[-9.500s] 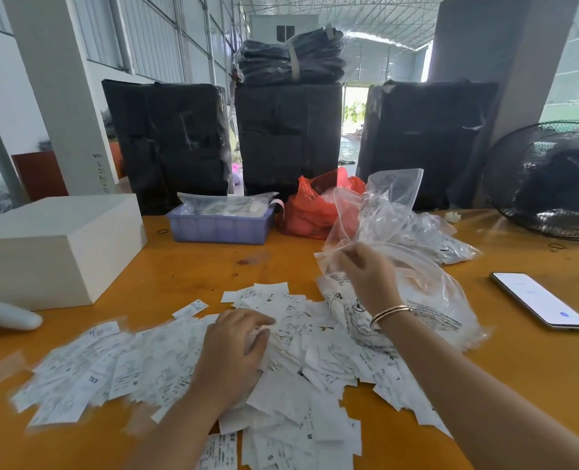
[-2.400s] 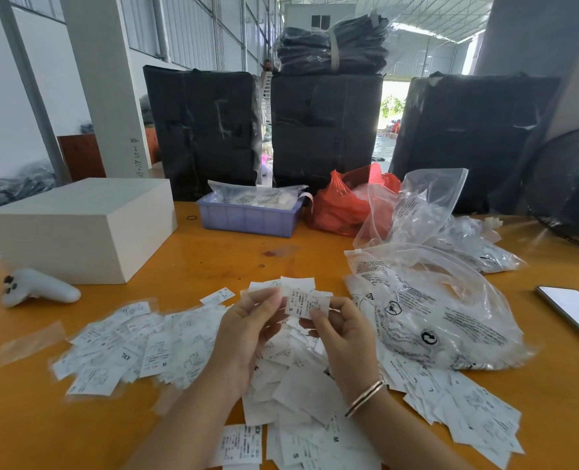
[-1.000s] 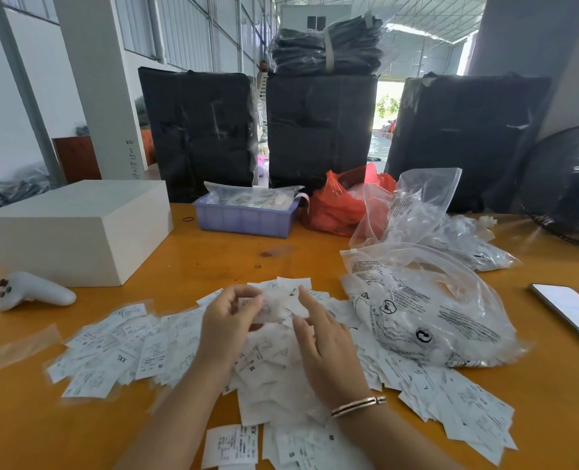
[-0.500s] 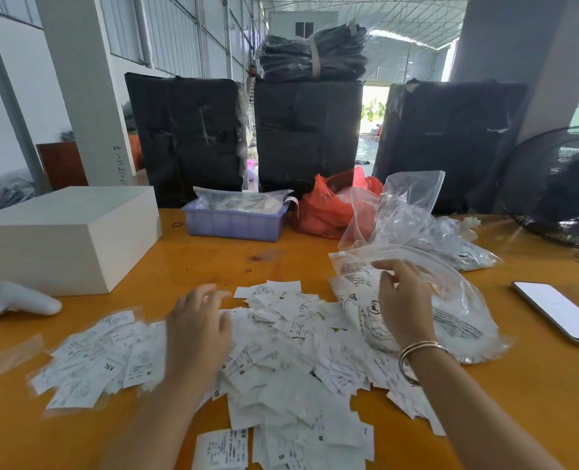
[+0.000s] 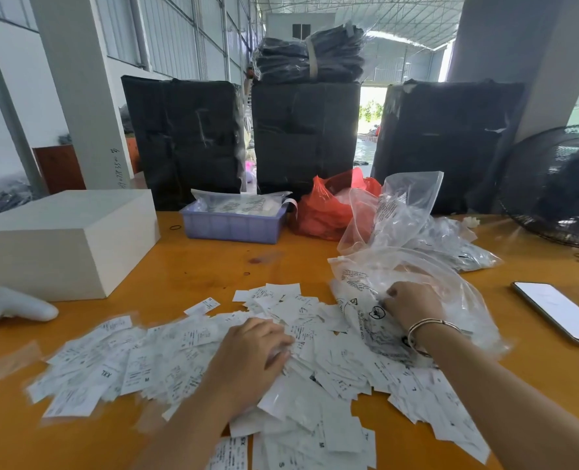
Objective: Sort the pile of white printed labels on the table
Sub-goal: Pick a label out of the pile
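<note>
Head view shows the scattered pile of white printed paper labels (image 5: pixel 315 361) spread across the orange wooden bench (image 5: pixel 193 269), with the left hand (image 5: pixel 252 357) lying on its middle, fingers loosely bent over the slips and nothing clearly pinched. The right hand (image 5: pixel 411 305) rests on the crumpled clear plastic bag (image 5: pixel 427 283) at the pile's right edge; whether its fingertips pinch the film cannot be told. To sort well, the person should probably fan slips flat, read each size mark, and keep finished groups well apart.

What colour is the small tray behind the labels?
Light purple tray, seen in the head view.
</note>
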A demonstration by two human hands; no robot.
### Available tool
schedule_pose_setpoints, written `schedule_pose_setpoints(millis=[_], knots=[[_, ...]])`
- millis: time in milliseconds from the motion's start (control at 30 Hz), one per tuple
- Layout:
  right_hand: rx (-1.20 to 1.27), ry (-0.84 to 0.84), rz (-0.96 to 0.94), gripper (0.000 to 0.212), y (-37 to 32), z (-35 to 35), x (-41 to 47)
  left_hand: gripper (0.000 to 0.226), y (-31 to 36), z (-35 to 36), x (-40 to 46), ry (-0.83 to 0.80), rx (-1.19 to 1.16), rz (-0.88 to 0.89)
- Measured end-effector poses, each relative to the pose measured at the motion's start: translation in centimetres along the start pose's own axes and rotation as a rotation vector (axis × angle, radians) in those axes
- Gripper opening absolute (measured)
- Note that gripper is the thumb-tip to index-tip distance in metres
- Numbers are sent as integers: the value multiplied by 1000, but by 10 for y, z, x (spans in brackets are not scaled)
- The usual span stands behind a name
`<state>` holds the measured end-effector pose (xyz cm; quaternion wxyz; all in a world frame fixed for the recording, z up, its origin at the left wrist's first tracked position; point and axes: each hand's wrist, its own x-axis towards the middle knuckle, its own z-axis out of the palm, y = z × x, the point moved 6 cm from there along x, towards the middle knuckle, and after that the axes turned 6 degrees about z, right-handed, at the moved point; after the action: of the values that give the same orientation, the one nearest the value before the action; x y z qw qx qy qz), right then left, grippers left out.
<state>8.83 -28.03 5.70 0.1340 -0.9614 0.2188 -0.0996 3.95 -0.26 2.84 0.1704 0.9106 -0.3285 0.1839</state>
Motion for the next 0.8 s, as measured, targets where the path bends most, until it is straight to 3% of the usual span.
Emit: schedule_pose_setpoints(millis=[67,167,400,500,633,700,800], knots=[[99,37,30,11,2,-4,0,34,1,-1,0,11,-7,9],[248,44,71,22,9,-5,-1,32,2,-3,0,36,-20,31],[318,170,59,44,20,-3,3,27,2,-4,0,60,-41,31],[402,273,14,32,19,-16,-2,25,2,-6,-1,89,-62,16],[622,429,-203,20,-11,-49,-29,25,2,-13,1,180,-110,-18],[730,360,-321,14,-35,-46,-51,28,4,-17,2,206,-137,-26],[839,14,-449,14,-72,-14,-89,43,2,-21,0,240,-253,-87]])
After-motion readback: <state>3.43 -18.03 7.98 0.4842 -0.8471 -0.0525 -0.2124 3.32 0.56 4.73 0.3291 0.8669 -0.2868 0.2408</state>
